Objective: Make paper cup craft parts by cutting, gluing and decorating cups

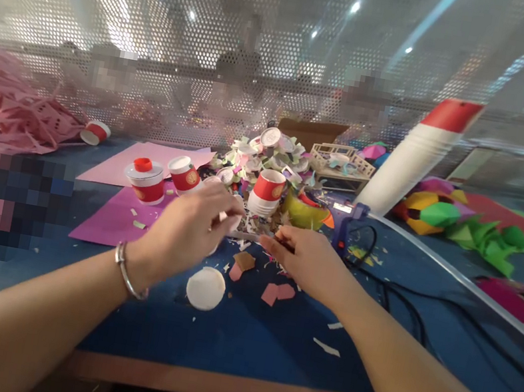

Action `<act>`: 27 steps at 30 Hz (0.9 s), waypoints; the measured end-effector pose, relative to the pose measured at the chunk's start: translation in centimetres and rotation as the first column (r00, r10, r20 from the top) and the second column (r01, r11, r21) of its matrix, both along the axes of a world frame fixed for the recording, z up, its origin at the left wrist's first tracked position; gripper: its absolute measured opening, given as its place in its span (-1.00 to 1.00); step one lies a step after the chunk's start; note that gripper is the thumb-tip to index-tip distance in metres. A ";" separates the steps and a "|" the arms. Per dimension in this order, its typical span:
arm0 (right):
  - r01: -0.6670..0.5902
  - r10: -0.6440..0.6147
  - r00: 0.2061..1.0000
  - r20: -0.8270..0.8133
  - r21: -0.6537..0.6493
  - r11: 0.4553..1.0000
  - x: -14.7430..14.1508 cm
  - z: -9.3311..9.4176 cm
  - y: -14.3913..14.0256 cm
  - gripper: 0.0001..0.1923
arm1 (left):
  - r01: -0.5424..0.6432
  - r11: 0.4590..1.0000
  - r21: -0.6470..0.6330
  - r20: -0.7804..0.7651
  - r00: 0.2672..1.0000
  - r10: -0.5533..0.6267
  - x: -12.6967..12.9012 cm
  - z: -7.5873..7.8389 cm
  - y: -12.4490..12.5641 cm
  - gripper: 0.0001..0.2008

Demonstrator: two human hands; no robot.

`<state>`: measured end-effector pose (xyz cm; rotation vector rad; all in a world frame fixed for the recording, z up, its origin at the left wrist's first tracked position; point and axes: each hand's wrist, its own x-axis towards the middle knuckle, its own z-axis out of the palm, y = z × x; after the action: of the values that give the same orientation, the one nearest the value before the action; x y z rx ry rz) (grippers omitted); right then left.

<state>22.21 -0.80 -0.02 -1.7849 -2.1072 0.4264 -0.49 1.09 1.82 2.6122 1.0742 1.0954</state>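
Note:
My left hand [188, 227], a metal bangle on its wrist, is closed with fingertips curled down. White round edges, perhaps of a paper cup, show behind its fingers, mostly hidden. To the right, my right hand [314, 262] has thumb and fingers pressed together over the scraps; what they pinch is too small to make out. Between and beyond the hands stands a red-and-white paper cup [268, 190]. Below my left hand lies a white paper disc [206, 289]. Pink paper pieces [278, 293] and a brown piece [244, 260] are near my right hand.
A blue glue gun [345, 227] with a black cable stands right of my right hand. Behind are a scrap heap [248, 160], a yellow-green bowl-like piece [307, 212] and a tall cup stack [413, 158]. A lidded cup [145, 181] stands left, on purple paper [110, 223].

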 end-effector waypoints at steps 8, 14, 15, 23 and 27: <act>0.002 -0.003 0.996 0.085 0.003 1.000 0.0 -0.3 0.2 -0.55 | -0.503 0.856 0.119 -0.202 0.832 0.517 -8.0 4.8 5.0 -0.76; -0.013 0.013 0.996 0.084 -0.002 1.000 0.0 -0.1 0.1 -0.57 | -0.603 0.797 -0.031 -0.242 0.778 0.579 -13.3 3.4 7.6 -0.70; -0.014 0.014 0.996 0.087 -0.003 1.000 -0.1 -0.1 0.1 -0.56 | -0.607 0.793 -0.055 -0.228 0.780 0.582 -13.7 3.0 7.7 -0.72; -0.021 0.021 0.994 0.105 0.001 1.000 0.0 -0.3 0.2 -0.55 | -0.635 0.770 -0.063 -0.045 0.773 0.633 -13.6 2.6 6.7 -0.77; -0.017 0.016 0.995 0.103 0.008 1.000 0.1 -0.4 0.3 -0.56 | -0.719 0.693 0.046 0.138 0.692 0.709 -14.4 3.0 6.4 -0.73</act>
<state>22.28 -0.49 -0.39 -1.8217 -2.1912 0.3355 -14.87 7.46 4.84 2.1536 2.1641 1.4134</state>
